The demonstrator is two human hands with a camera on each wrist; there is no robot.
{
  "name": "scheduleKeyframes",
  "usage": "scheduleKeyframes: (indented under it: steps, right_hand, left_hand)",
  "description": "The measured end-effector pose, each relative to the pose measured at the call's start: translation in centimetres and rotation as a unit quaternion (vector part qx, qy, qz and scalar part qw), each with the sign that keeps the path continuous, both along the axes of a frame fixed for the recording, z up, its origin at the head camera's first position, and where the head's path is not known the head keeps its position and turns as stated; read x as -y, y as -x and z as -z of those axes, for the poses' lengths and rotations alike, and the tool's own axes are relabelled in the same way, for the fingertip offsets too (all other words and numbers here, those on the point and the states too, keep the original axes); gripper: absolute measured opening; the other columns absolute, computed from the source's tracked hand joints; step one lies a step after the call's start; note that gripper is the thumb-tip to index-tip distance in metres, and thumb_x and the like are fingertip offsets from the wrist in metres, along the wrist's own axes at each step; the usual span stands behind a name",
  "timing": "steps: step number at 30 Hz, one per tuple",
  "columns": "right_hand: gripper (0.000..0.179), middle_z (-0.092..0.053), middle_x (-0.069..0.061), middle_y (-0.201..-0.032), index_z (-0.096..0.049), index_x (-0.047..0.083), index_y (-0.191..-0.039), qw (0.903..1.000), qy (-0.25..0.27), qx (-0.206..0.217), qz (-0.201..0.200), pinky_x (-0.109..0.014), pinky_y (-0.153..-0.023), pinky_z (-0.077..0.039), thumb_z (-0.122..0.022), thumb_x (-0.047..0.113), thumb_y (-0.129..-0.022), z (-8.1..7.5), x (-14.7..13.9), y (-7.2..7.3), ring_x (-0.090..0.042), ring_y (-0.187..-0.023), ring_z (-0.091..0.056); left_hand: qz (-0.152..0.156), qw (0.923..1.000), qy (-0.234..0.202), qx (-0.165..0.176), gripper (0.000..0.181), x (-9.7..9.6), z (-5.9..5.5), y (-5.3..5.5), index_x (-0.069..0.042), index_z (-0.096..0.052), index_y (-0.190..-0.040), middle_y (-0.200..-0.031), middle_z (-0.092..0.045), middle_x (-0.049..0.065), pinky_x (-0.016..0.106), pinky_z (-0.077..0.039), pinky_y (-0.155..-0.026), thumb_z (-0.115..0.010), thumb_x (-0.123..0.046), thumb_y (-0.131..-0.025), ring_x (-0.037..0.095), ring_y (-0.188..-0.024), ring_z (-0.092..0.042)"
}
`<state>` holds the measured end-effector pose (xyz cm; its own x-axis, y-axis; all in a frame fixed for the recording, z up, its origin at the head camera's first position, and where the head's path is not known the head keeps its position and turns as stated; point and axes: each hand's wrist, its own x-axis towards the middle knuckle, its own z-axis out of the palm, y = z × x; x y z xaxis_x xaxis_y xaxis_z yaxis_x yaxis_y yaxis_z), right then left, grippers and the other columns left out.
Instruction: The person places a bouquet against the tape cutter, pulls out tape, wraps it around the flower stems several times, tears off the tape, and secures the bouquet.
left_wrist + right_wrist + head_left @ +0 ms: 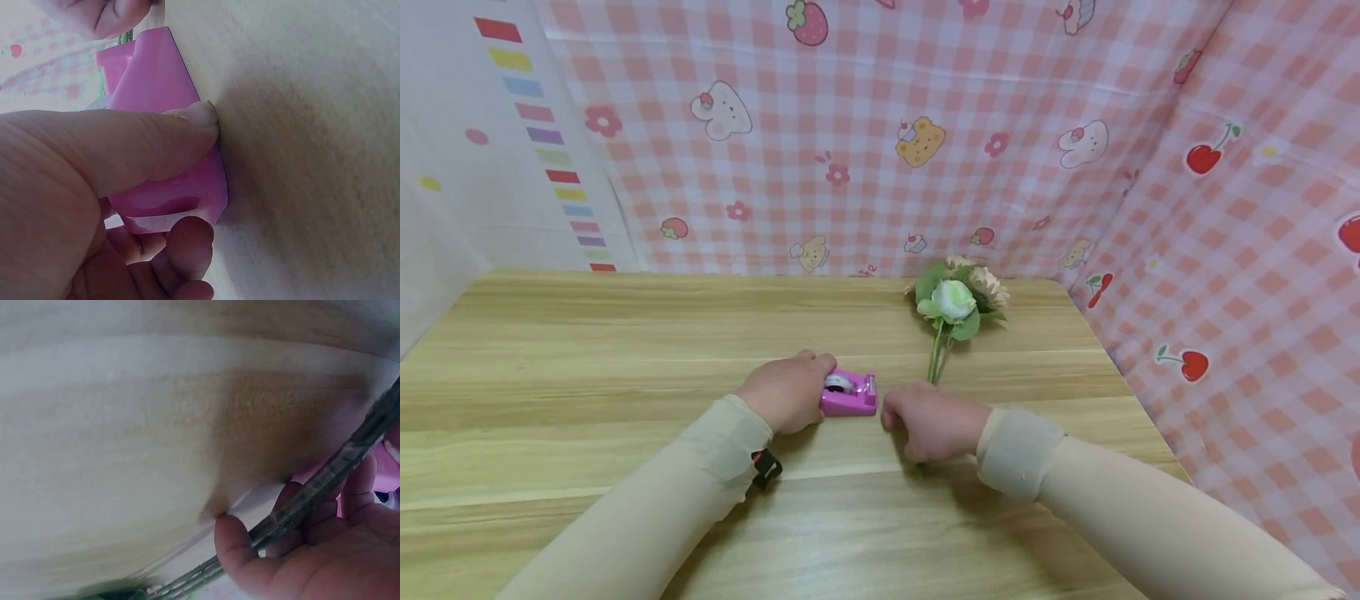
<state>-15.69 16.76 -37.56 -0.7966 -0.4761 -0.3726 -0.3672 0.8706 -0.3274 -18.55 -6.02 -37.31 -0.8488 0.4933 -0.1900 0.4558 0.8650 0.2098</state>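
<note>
My left hand [786,393] grips the back end of a pink tape dispenser [852,407] on the table, its thumb along one side in the left wrist view. A white tape roll [838,382] sits inside, and the cutting end points toward my right hand [942,422]. That hand holds the stems [935,360] of a small bunch of artificial flowers [953,298], its fingers curled about them. In the right wrist view the dark green stems [325,481] cross over the fingers, with pale shiny patches along them. The flower heads, one white-green and others peach, lie away from me.
The wooden table [587,358] reaches back to a pink checked cloth [850,108] with cartoon prints. Another checked cloth [1255,250] borders the right side. A black strap piece [766,468] hangs by the left wrist.
</note>
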Motion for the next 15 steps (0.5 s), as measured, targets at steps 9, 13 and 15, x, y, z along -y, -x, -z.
scheduleKeyframes:
  steps: [9,13,15]
  right_hand:
    - [0.039,-0.055,0.003,-0.101,-0.059,0.017,-0.1,0.9978,-0.029,-0.036,-0.048,-0.036,-0.094,-0.048,-0.083,0.003,-0.073,0.0,-0.4,-1.0,-0.018,-0.102,-0.048]
    - [0.039,-0.051,0.003,-0.101,-0.057,0.018,-0.099,0.9964,-0.037,-0.034,-0.067,-0.034,-0.09,-0.047,-0.082,0.002,-0.073,-0.1,-0.6,-1.4,-0.017,-0.1,-0.046]
    - [0.039,-0.05,0.004,-0.1,-0.056,0.019,-0.098,0.9957,-0.041,-0.033,-0.076,-0.031,-0.087,-0.046,-0.081,0.001,-0.074,-0.2,-0.8,-1.6,-0.017,-0.098,-0.045]
  left_hand:
    - [-0.001,1.0,0.003,-0.002,0.062,-0.1,0.2,0.2,-0.008,-0.055,-0.146,-0.136,-0.064,0.016,0.048,-0.059,-0.099,-0.081,-0.021,-0.091,0.027,-0.114,-0.067]
    - [-0.003,1.0,0.005,-0.002,0.064,-0.1,0.2,0.2,-0.008,-0.054,-0.148,-0.138,-0.063,0.017,0.049,-0.059,-0.098,-0.081,-0.021,-0.091,0.029,-0.116,-0.067]
    - [-0.004,1.0,0.007,-0.001,0.065,-0.1,0.2,0.2,-0.009,-0.053,-0.148,-0.139,-0.063,0.017,0.05,-0.059,-0.098,-0.081,-0.022,-0.091,0.029,-0.116,-0.067]
